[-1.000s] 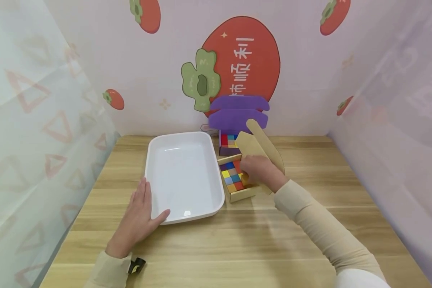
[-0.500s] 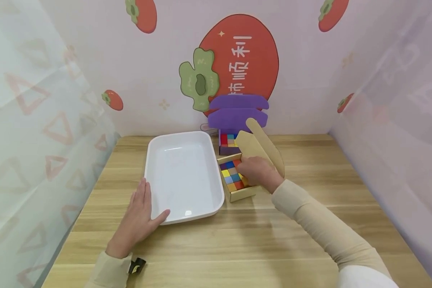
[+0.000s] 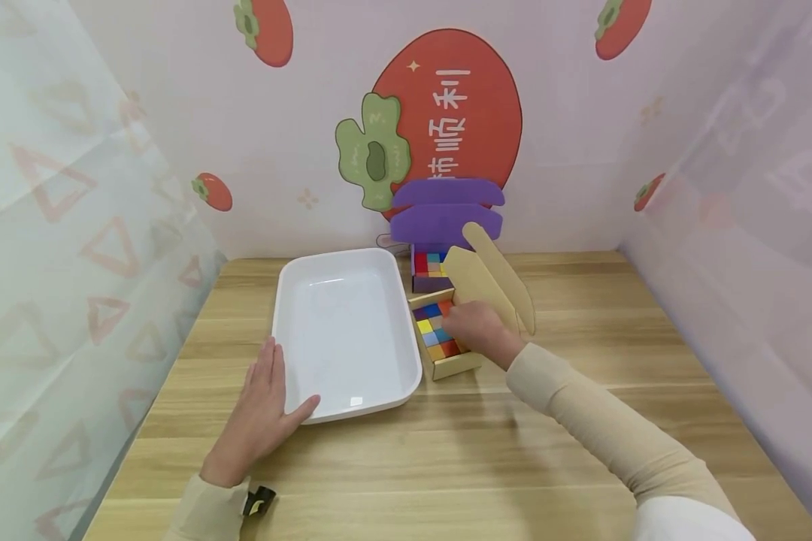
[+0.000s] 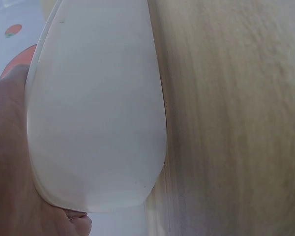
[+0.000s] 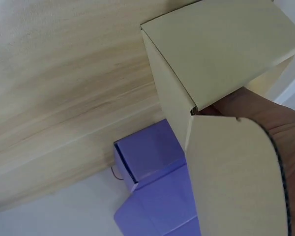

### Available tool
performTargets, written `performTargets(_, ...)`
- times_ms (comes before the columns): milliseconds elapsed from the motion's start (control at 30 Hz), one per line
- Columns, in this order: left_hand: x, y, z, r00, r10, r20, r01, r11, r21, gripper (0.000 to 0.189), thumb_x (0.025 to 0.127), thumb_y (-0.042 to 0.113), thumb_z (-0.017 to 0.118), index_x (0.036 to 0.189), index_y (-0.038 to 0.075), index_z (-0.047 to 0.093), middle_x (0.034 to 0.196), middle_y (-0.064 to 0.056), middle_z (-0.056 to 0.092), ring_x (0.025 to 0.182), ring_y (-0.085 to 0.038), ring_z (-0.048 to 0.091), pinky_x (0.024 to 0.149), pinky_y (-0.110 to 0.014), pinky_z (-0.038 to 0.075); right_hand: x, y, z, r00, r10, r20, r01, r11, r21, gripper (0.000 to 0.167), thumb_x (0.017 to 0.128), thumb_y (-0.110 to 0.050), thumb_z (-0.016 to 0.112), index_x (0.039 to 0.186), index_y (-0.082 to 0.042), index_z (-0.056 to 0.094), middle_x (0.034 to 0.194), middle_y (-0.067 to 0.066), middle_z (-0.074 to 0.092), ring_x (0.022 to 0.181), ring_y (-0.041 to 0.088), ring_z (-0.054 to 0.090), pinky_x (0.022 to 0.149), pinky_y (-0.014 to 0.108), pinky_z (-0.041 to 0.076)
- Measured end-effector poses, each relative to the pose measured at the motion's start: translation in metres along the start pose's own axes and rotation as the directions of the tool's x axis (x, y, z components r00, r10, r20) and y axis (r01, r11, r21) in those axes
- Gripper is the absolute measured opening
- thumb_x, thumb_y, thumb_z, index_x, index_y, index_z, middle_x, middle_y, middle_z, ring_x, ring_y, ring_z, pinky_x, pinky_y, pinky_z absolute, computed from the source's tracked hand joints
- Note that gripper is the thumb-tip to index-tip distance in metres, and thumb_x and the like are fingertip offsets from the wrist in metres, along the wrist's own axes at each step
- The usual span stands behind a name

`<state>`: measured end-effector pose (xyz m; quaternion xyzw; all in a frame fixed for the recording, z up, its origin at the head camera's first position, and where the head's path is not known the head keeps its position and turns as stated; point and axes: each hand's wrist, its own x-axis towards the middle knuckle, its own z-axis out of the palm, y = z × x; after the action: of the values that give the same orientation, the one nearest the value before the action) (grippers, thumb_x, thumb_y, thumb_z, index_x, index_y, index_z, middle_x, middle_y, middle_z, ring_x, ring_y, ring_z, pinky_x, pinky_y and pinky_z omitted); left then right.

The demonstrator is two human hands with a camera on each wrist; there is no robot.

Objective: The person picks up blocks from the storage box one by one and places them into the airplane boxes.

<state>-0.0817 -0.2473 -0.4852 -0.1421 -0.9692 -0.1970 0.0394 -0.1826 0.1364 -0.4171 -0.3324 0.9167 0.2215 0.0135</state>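
In the head view my left hand (image 3: 260, 406) rests against the near left corner of a white tray (image 3: 348, 330). Its fingers lie straight along the left side and the thumb lies over the front rim; the left wrist view shows that hand beside the tray's outer wall (image 4: 98, 108). My right hand (image 3: 477, 327) reaches down into an open kraft cardboard box (image 3: 456, 366) with several coloured wooden cubes (image 3: 433, 338). Its fingers are bent over the cubes, but the fingertips are hidden, so a held cube cannot be made out. In the right wrist view the box wall (image 5: 226, 54) covers most of that hand.
Behind the kraft box, a purple box (image 3: 446, 224) with its lid raised holds more coloured cubes (image 3: 428, 263). The kraft lid (image 3: 480, 278) stands up at the box's right. Wooden tabletop (image 3: 406, 481) runs along the front; printed cloth walls (image 3: 243, 113) enclose the table.
My right hand has shifted slightly left within the kraft box, over the cubes. An orange-yellow cube seen by its fingers earlier is now hidden. My left hand stays at the tray.
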Motion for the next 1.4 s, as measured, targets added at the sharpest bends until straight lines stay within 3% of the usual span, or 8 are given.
performTargets(200, -0.002, 0.001, 0.001, 1.000, -0.010, 0.021, 0.010, 1.000, -0.008, 0.114, 0.100, 0.061, 0.060, 0.164, -0.013, 0.001, 0.175, -0.031, -0.004, 0.164, -0.048, 0.005, 0.130, -0.068, 0.017, -0.016, -0.007, -0.008, 0.992, 0.067, -0.111, -0.054, 0.992, 0.114, 0.011, 0.090, 0.000, 0.077, 0.085, -0.009, 0.075, 0.076, 0.007, 0.073, 0.062, 0.019, 0.063, 0.054, 0.032, 0.060)
performTargets(300, -0.002, 0.001, 0.001, 1.000, -0.010, 0.025, 0.010, 1.000, -0.008, 0.114, 0.100, 0.060, 0.060, 0.164, -0.013, 0.000, 0.175, -0.031, -0.005, 0.164, -0.049, 0.005, 0.129, -0.069, 0.017, -0.032, -0.015, -0.017, 0.968, 0.186, -0.166, -0.125, 0.938, 0.323, 0.011, 0.090, -0.007, 0.080, 0.083, -0.007, 0.072, 0.073, 0.005, 0.068, 0.061, 0.017, 0.058, 0.052, 0.028, 0.053)
performTargets(500, 0.001, 0.002, 0.001, 1.000, 0.012, 0.005, -0.012, 1.000, -0.002, 0.113, 0.100, 0.058, 0.062, 0.163, -0.014, 0.001, 0.175, -0.031, -0.004, 0.164, -0.048, 0.005, 0.129, -0.070, 0.018, -0.075, -0.045, -0.019, 0.878, 0.422, -0.224, -0.133, 0.666, 0.734, 0.022, 0.091, -0.015, 0.081, 0.099, 0.005, 0.076, 0.089, 0.014, 0.077, 0.075, 0.023, 0.070, 0.067, 0.035, 0.061)
performTargets(667, 0.001, 0.003, 0.001, 1.000, 0.017, 0.011, -0.017, 1.000, -0.002, 0.113, 0.100, 0.058, 0.062, 0.163, -0.015, 0.002, 0.175, -0.031, -0.004, 0.164, -0.049, 0.005, 0.129, -0.069, 0.018, -0.105, -0.071, -0.001, 0.830, 0.557, -0.038, -0.275, 0.468, 0.840, 0.053, 0.093, -0.029, 0.082, 0.126, 0.011, 0.070, 0.125, 0.027, 0.074, 0.116, 0.041, 0.073, 0.097, 0.054, 0.062)
performTargets(767, -0.001, 0.004, 0.000, 1.000, 0.021, -0.003, -0.021, 1.000, -0.012, 0.113, 0.099, 0.055, 0.064, 0.162, -0.016, 0.003, 0.174, -0.033, -0.002, 0.163, -0.051, 0.006, 0.127, -0.071, 0.019, -0.110, -0.080, 0.013, 0.799, 0.596, 0.079, -0.375, 0.393, 0.840, 0.072, 0.093, -0.038, 0.081, 0.136, 0.016, 0.060, 0.133, 0.034, 0.067, 0.126, 0.048, 0.066, 0.104, 0.058, 0.057)
performTargets(900, -0.001, 0.004, -0.001, 0.999, 0.033, -0.019, -0.033, 0.999, -0.028, 0.112, 0.099, 0.053, 0.065, 0.162, -0.016, 0.004, 0.174, -0.033, -0.002, 0.163, -0.051, 0.007, 0.127, -0.071, 0.019, -0.106, -0.085, 0.034, 0.768, 0.623, 0.150, -0.412, 0.301, 0.860, 0.095, 0.092, -0.044, 0.081, 0.150, 0.019, 0.041, 0.145, 0.042, 0.054, 0.135, 0.054, 0.056, 0.111, 0.062, 0.051)
performTargets(1167, 0.001, 0.002, -0.005, 1.000, 0.016, 0.009, -0.016, 0.999, -0.029, 0.113, 0.100, 0.054, 0.063, 0.162, -0.015, 0.001, 0.175, -0.032, -0.006, 0.163, -0.050, 0.005, 0.129, -0.070, 0.016, -0.065, -0.088, 0.060, 0.700, 0.692, 0.175, -0.245, 0.002, 0.970, 0.119, 0.082, -0.040, 0.092, 0.168, -0.015, 0.014, 0.170, 0.016, 0.029, 0.160, 0.033, 0.028, 0.132, 0.055, 0.027)
performTargets(1400, 0.000, 0.000, -0.003, 1.000, 0.024, 0.005, -0.024, 0.999, -0.033, 0.113, 0.100, 0.055, 0.063, 0.162, -0.015, 0.001, 0.175, -0.032, -0.006, 0.163, -0.051, 0.005, 0.129, -0.070, 0.016, -0.042, -0.098, 0.054, 0.602, 0.736, 0.310, -0.306, -0.146, 0.941, 0.120, 0.080, -0.046, 0.091, 0.160, 0.008, 0.019, 0.156, 0.029, 0.040, 0.150, 0.040, 0.040, 0.128, 0.055, 0.034)
